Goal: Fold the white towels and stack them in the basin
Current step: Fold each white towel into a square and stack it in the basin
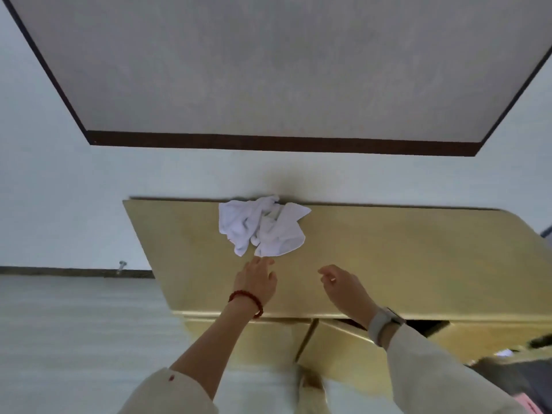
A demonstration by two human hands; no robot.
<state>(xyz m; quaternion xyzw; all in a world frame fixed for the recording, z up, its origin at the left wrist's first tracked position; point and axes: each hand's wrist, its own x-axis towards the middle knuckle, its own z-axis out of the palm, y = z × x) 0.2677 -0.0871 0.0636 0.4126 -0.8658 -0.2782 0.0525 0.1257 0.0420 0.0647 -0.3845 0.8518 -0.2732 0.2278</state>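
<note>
A crumpled heap of white towels (263,227) lies at the far edge of a gold-coloured tabletop (388,258), against the wall. My left hand (258,279) reaches over the table with straight fingers, its fingertips just short of the heap's near edge. My right hand (343,286) hovers over the tabletop to the right, fingers loosely curled, holding nothing. No basin is in view.
The table stands against a pale wall under a large dark-framed panel (283,70). A drawer front (337,345) below the near table edge hangs ajar. Dark and pink items (516,380) sit at the lower right. Pale floor (74,339) lies to the left.
</note>
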